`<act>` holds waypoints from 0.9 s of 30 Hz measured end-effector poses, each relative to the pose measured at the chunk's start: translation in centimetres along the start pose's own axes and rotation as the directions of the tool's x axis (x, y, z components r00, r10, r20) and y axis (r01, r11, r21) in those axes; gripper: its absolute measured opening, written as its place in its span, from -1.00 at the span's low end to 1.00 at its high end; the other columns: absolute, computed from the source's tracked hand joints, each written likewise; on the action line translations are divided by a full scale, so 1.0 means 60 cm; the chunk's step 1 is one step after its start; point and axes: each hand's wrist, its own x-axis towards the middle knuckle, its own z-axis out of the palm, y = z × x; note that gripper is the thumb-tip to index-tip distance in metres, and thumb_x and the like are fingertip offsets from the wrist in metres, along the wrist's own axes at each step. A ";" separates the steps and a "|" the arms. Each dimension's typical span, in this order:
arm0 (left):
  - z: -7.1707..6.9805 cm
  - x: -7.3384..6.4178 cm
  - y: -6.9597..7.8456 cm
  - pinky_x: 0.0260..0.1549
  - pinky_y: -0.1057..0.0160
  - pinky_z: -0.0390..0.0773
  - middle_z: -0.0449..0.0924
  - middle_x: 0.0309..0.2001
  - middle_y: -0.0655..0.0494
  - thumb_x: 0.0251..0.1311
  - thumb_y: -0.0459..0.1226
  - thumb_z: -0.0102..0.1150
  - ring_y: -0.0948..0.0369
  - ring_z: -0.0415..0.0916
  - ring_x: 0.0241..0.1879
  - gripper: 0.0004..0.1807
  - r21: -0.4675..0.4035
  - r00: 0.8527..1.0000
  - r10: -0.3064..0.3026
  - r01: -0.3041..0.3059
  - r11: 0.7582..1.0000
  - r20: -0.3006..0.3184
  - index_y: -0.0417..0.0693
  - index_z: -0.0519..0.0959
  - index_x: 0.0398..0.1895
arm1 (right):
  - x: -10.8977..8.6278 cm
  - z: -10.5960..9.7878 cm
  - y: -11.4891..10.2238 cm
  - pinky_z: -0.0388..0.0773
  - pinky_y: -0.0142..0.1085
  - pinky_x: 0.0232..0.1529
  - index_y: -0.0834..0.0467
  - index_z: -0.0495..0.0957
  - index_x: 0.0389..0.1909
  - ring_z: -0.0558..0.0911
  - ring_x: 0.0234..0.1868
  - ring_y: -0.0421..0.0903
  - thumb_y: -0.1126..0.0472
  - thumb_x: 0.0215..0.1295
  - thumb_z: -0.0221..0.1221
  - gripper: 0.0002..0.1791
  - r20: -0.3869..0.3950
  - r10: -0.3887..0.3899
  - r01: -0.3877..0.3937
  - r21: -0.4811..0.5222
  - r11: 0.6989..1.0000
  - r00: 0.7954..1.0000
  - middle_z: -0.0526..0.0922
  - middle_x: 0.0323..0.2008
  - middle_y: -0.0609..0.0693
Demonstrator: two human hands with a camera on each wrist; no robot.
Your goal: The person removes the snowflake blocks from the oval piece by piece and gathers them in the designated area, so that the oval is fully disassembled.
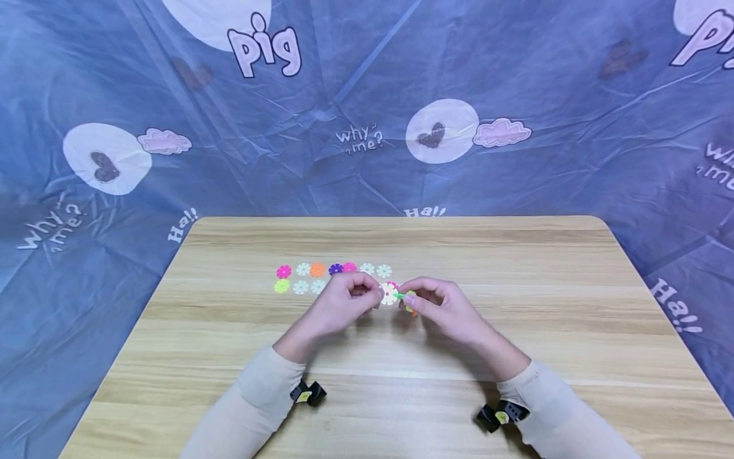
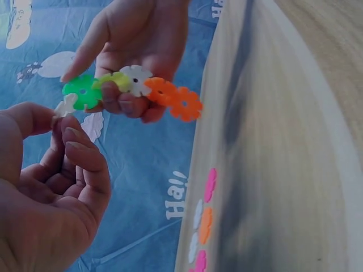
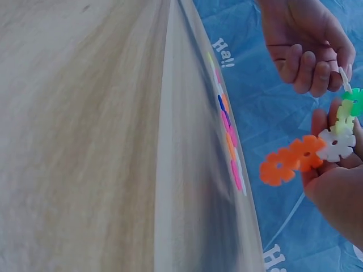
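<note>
Between thumb and fingertips, my left hand pinches a white snowflake disc by its edge. My right hand holds a chain of linked snowflake discs, best seen in the left wrist view. From the left end it runs through a green disc, a yellow disc, a white one and two orange discs. Right fingers curl across the middle of the chain. At the green end, the left hand's disc meets the chain; whether their slots interlock I cannot tell.
Loose discs lie in two rows on the wooden table, beyond the left hand, which hides part of the near row. Among them are a pink disc, a yellow-green disc, an orange disc and several pale ones. A printed blue cloth hangs behind.
</note>
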 end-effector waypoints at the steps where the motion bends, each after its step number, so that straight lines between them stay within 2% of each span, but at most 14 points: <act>1: 0.002 0.000 -0.001 -0.39 0.31 0.65 0.70 -0.31 0.00 0.45 -0.31 0.23 -0.11 0.60 -0.37 -0.82 -0.008 1.000 0.006 -0.006 1.000 0.004 -0.30 0.69 -0.12 | 0.000 0.000 0.000 0.68 -0.35 -0.13 0.42 0.64 0.15 0.71 -0.21 -0.15 0.34 0.56 0.18 -0.71 -0.004 0.002 -0.002 0.011 1.000 1.000 0.76 -0.19 0.14; 4: 0.008 0.001 -0.006 -0.47 0.36 0.57 0.66 -0.37 0.00 0.46 -0.30 0.21 0.05 0.54 -0.46 -0.80 -0.018 0.999 0.033 -0.033 0.999 0.022 -0.34 0.67 -0.16 | 0.002 0.002 0.000 0.67 -0.36 -0.16 0.41 0.65 0.12 0.71 -0.23 -0.14 0.34 0.53 0.22 -0.73 -0.004 0.018 -0.018 0.019 1.000 1.000 0.76 -0.19 0.12; 7: 0.013 0.001 -0.009 -0.54 0.41 0.46 0.57 -0.46 0.09 0.48 -0.29 0.21 0.26 0.41 -0.55 -0.77 -0.009 0.997 0.069 -0.069 0.998 0.039 -0.37 0.65 -0.21 | 0.002 0.005 -0.003 0.67 -0.37 -0.17 0.37 0.67 0.11 0.70 -0.22 -0.13 0.32 0.52 0.25 -0.73 0.008 0.034 -0.034 0.017 0.999 0.999 0.75 -0.13 0.27; 10: 0.016 -0.001 -0.012 -0.56 0.43 0.37 0.48 -0.51 0.19 0.48 -0.31 0.20 0.33 0.31 -0.59 -0.76 0.005 0.994 0.099 -0.100 0.995 0.043 -0.38 0.65 -0.24 | 0.002 0.006 -0.004 0.65 -0.39 -0.16 0.34 0.69 0.11 0.70 -0.20 -0.16 0.32 0.51 0.27 -0.74 0.022 0.034 -0.034 0.010 0.999 0.999 0.73 -0.05 0.42; 14: 0.017 -0.005 -0.013 -0.55 0.43 0.36 0.45 -0.52 0.23 0.46 -0.33 0.20 0.35 0.31 -0.58 -0.80 0.001 0.992 0.121 -0.121 0.993 0.030 -0.30 0.65 -0.33 | 0.001 0.006 -0.004 0.63 -0.40 -0.12 0.32 0.70 0.10 0.69 -0.14 -0.21 0.30 0.49 0.29 -0.74 0.039 0.024 -0.023 -0.014 1.000 0.999 0.75 0.03 0.37; 17: 0.020 -0.006 -0.016 -0.56 0.44 0.35 0.45 -0.54 0.24 0.42 -0.39 0.21 0.38 0.29 -0.61 -0.82 -0.028 0.988 0.156 -0.156 0.987 0.002 -0.28 0.65 -0.39 | 0.000 0.005 -0.005 0.61 -0.40 -0.13 0.29 0.72 0.09 0.68 -0.12 -0.18 0.29 0.48 0.31 -0.74 0.045 0.015 -0.014 -0.029 0.999 0.999 0.78 0.03 0.27; 20: 0.026 -0.006 -0.018 -0.60 0.44 0.29 0.43 -0.57 0.26 0.37 -0.45 0.22 0.40 0.23 -0.65 -0.84 -0.065 0.982 0.185 -0.188 0.980 -0.047 -0.33 0.65 -0.41 | 0.000 0.005 -0.006 0.61 -0.41 -0.10 0.29 0.73 0.07 0.68 -0.08 -0.17 0.29 0.47 0.32 -0.75 0.049 0.002 0.000 -0.024 1.000 0.999 0.79 0.03 0.26; 27: 0.036 -0.006 -0.023 -0.60 0.44 0.26 0.35 -0.62 0.30 0.27 -0.46 0.22 0.40 0.19 -0.65 -0.88 -0.093 0.975 0.170 -0.184 0.978 -0.143 -0.37 0.63 -0.42 | 0.000 0.007 -0.007 0.65 -0.40 -0.07 0.33 0.71 0.09 0.71 -0.07 -0.21 0.31 0.48 0.29 -0.75 0.047 -0.002 0.003 -0.007 1.000 0.999 0.76 0.04 0.36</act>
